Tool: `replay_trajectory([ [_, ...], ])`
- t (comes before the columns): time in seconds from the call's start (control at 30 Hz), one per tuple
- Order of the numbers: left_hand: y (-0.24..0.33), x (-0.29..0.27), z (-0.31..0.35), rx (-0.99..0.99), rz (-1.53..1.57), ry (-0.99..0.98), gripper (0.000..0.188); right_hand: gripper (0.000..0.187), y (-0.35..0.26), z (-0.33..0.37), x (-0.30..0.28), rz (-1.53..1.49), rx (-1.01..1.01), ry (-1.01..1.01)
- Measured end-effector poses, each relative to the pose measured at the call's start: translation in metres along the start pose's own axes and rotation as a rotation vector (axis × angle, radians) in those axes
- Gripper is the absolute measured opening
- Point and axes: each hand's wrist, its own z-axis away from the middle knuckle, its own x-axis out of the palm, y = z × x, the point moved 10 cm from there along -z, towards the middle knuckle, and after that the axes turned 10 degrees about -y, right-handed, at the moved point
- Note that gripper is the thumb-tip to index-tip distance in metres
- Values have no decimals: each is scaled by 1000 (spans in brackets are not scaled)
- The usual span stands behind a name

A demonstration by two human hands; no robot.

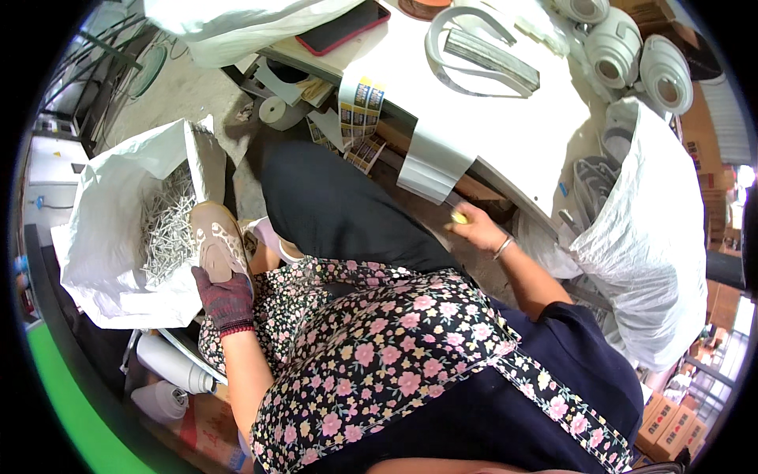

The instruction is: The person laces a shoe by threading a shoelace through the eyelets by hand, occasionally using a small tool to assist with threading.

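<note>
My right hand (476,230) is closed round a small yellow-handled tool (459,216), beside the table's front edge; a thin shaft seems to stick out, but it is blurred. My left hand (225,300), in a dark red and grey knit glove, hangs at the near edge of a white woven sack (118,229). Its fingers lie against a beige shoe (213,223), and whether they grip anything cannot be made out. Many loose silvery screws or nails (167,229) fill the sack. A white sheet (438,162) droops over the table edge close to my right hand.
On the white table (505,134) lie a red-cased phone (343,28), a curved grey strip (434,51) and a stack of flat grey strips (489,62). White camera-like housings (616,51) stand at the back right. A plastic sack (655,261) of grey parts bulges at the right.
</note>
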Motion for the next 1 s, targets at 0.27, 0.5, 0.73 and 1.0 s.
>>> replay_trajectory([
  [0.27,-8,0,-5,8,77,50,47,54,-252,-130,-144,-370,-106,334],
  [0.5,6,-10,-4,38,157,-70,47,51,-305,-233,-213,118,-176,525],
  [0.73,35,12,-20,159,-404,-112,46,36,-291,-117,-152,41,-459,546],
  [1.0,-31,-16,-103,-106,191,38,66,27,-277,-2,-126,-30,-400,562],
])
